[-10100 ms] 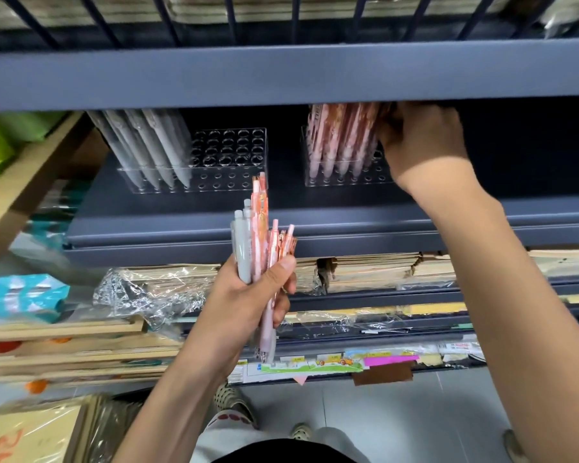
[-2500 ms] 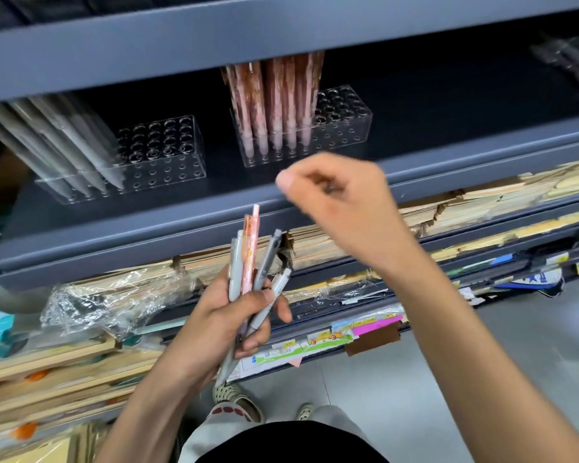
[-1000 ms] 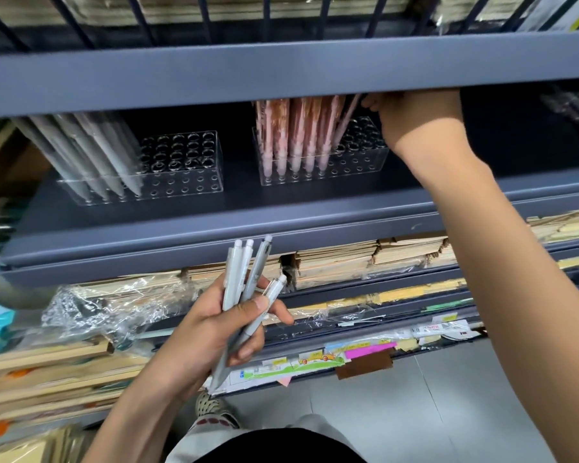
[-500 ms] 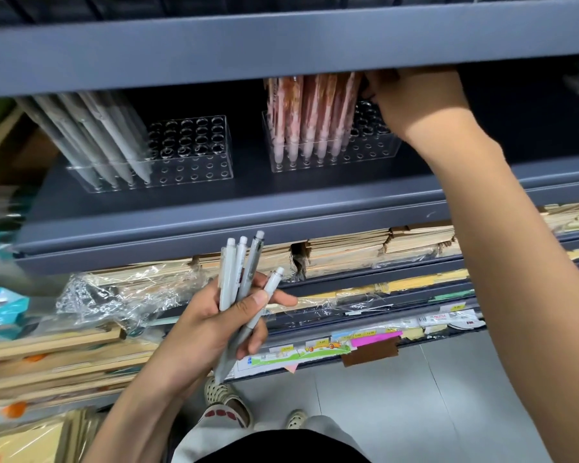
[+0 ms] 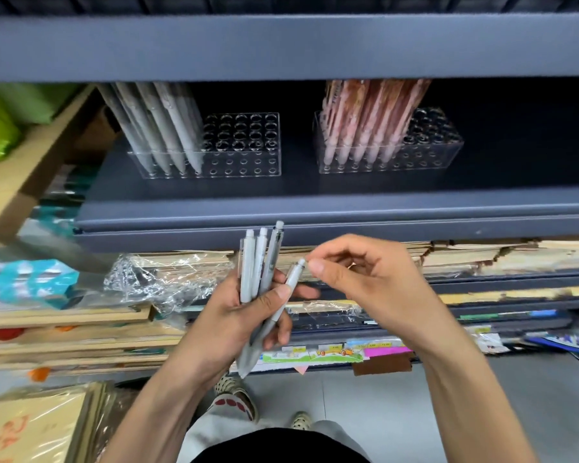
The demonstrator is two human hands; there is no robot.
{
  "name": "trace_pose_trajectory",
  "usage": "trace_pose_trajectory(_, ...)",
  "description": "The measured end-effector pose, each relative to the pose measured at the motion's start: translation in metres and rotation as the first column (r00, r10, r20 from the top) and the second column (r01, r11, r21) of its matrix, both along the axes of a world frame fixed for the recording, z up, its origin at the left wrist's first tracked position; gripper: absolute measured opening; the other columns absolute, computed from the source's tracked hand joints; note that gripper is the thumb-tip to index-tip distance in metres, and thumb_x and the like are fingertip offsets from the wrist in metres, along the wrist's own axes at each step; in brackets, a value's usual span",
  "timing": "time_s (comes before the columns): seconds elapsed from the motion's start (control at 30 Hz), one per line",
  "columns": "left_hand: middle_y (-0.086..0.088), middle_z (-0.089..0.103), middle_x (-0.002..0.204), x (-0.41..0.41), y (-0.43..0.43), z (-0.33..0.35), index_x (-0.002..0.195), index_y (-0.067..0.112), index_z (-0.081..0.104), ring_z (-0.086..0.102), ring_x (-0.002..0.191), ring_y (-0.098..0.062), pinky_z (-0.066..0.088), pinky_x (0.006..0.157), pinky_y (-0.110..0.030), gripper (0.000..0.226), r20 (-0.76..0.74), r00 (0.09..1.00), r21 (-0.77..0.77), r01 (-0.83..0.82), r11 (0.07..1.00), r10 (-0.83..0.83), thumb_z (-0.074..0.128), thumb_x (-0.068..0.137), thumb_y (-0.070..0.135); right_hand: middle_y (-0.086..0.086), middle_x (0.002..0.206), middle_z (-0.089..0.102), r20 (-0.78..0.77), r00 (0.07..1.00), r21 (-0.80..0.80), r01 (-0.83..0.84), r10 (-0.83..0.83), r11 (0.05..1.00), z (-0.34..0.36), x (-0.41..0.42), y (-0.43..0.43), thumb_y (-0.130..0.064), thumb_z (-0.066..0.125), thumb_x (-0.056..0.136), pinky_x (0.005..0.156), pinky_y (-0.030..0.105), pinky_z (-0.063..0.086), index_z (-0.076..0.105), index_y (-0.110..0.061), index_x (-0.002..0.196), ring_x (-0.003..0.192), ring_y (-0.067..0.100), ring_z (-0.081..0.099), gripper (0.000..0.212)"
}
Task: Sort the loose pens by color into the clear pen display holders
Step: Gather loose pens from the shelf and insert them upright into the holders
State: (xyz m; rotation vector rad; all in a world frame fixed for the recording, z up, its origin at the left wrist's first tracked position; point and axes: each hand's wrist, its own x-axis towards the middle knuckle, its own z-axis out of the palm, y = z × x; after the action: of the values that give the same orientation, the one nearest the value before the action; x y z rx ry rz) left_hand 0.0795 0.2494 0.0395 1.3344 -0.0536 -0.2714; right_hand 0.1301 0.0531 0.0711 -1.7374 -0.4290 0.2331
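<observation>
My left hand point(image 5: 234, 315) grips several grey pens point(image 5: 258, 262), clicker ends up, in front of the shelf. My right hand point(image 5: 365, 282) is beside them with its fingers curled. Its thumb and forefinger tips sit at the clicker end of the rightmost grey pen point(image 5: 293, 279); whether they pinch it is unclear. On the dark shelf point(image 5: 315, 208) stand two clear holders. The left holder point(image 5: 244, 145) has grey pens point(image 5: 161, 128) in its left half. The right holder point(image 5: 432, 145) has pink pens point(image 5: 365, 128) in its left half.
The upper shelf's front edge point(image 5: 281, 45) hangs low over both holders. Stacked paper packs point(image 5: 482, 259) and crinkled plastic wrap point(image 5: 154, 279) fill the shelves below. A cardboard box point(image 5: 24, 175) sits at the left. My slippered feet point(image 5: 234, 396) stand on the grey floor.
My right hand has left the pink holder and come down to the pens in my left hand. The pink pens that my left hand held earlier are gone; only grey ones are in it.
</observation>
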Motion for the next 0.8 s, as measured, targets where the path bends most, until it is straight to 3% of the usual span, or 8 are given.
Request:
trace_pose_trajectory(0.1, -0.018, 0.074, 0.104, -0.001, 0.003, 0.002, 0.101, 0.003, 0.051, 0.059, 0.051, -0.020, 0.047, 0.044, -0.025, 0.020, 0.005, 1.000, -0.019, -0.006, 1.000, 0.006, 0.063, 0.091, 0.016, 0.000, 0.078, 0.071, -0.010, 1.000, 0.002, 0.026, -0.026, 1.000, -0.002, 0.002, 0.009, -0.036, 0.074, 0.075, 0.064, 0.021, 0.050, 0.075, -0.022, 0.086, 0.068, 0.005, 0.057, 0.017)
trace_pose_trajectory(0.17, -0.015, 0.075, 0.101, -0.002, 0.006, 0.004, 0.096, 0.014, 0.062, 0.060, 0.051, -0.019, 0.047, 0.044, -0.026, 0.010, 0.026, 1.000, -0.021, 0.011, 1.000, -0.011, 0.065, 0.089, 0.020, 0.005, 0.076, 0.071, -0.030, 1.000, -0.009, 0.003, -0.003, 1.000, -0.001, 0.003, 0.013, -0.035, 0.075, 0.076, 0.064, 0.032, 0.051, 0.075, -0.023, 0.085, 0.066, 0.011, 0.057, 0.015)
trace_pose_trajectory(0.23, -0.013, 0.075, 0.097, -0.002, 0.007, 0.006, 0.087, 0.026, 0.069, 0.061, 0.052, -0.019, 0.048, 0.045, -0.026, 0.005, 0.043, 0.999, -0.021, 0.018, 1.000, -0.017, 0.065, 0.085, 0.024, 0.007, 0.074, 0.070, -0.039, 0.999, -0.003, -0.029, 0.029, 1.000, 0.001, 0.004, 0.016, -0.031, 0.075, 0.079, 0.064, 0.033, 0.052, 0.074, -0.020, 0.083, 0.064, 0.015, 0.059, 0.012)
trace_pose_trajectory(0.3, -0.015, 0.075, 0.097, -0.003, 0.010, 0.007, 0.090, 0.020, 0.067, 0.062, 0.053, -0.021, 0.049, 0.046, -0.027, 0.007, 0.022, 1.000, -0.051, 0.007, 0.999, -0.006, 0.065, 0.085, 0.024, 0.008, 0.076, 0.071, -0.051, 0.997, 0.041, -0.055, 0.057, 0.998, 0.001, 0.005, 0.019, -0.026, 0.074, 0.081, 0.065, 0.030, 0.053, 0.073, -0.018, 0.084, 0.066, 0.020, 0.061, 0.009)
trace_pose_trajectory(0.4, -0.019, 0.073, 0.106, -0.006, 0.017, 0.005, 0.100, 0.006, 0.061, 0.065, 0.058, -0.025, 0.054, 0.052, -0.030, 0.027, -0.024, 1.000, -0.045, -0.008, 0.999, 0.007, 0.059, 0.090, 0.032, -0.001, 0.080, 0.072, -0.066, 0.997, 0.092, -0.029, 0.035, 0.995, -0.001, 0.006, 0.023, -0.028, 0.071, 0.079, 0.064, 0.017, 0.048, 0.074, -0.018, 0.085, 0.073, 0.007, 0.062, 0.011)
trace_pose_trajectory(0.57, -0.017, 0.073, 0.107, -0.010, 0.029, 0.002, 0.110, 0.009, 0.062, 0.064, 0.055, -0.023, 0.050, 0.047, -0.026, 0.027, -0.051, 0.999, -0.035, -0.003, 0.999, 0.002, 0.054, 0.095, 0.030, 0.008, 0.080, 0.069, -0.143, 0.987, 0.322, 0.112, -0.069, 0.940, 0.003, 0.014, 0.033, -0.018, 0.063, 0.085, 0.056, 0.026, 0.049, 0.070, -0.011, 0.091, 0.070, 0.018, 0.063, 0.012)
trace_pose_trajectory(0.7, -0.013, 0.074, 0.095, -0.014, 0.038, -0.003, 0.102, 0.021, 0.070, 0.051, 0.047, -0.016, 0.038, 0.044, -0.025, 0.021, -0.009, 0.998, 0.029, -0.061, 0.998, 0.061, 0.057, 0.094, 0.035, 0.010, 0.082, 0.070, -0.113, 0.990, 0.338, 0.122, -0.089, 0.933, 0.005, 0.015, 0.049, -0.014, 0.060, 0.092, 0.056, 0.027, 0.051, 0.071, -0.016, 0.096, 0.070, 0.022, 0.065, 0.012)
trace_pose_trajectory(0.8, -0.016, 0.070, 0.089, -0.013, 0.044, -0.005, 0.101, 0.022, 0.071, 0.047, 0.049, -0.015, 0.035, 0.046, -0.024, 0.019, 0.031, 0.991, 0.016, -0.130, 0.991, 0.130, 0.061, 0.094, 0.036, 0.009, 0.084, 0.071, -0.132, 0.991, 0.309, 0.051, -0.010, 0.950, 0.002, 0.011, 0.064, -0.017, 0.066, 0.088, 0.059, 0.027, 0.052, 0.070, -0.014, 0.103, 0.070, 0.020, 0.066, 0.016)
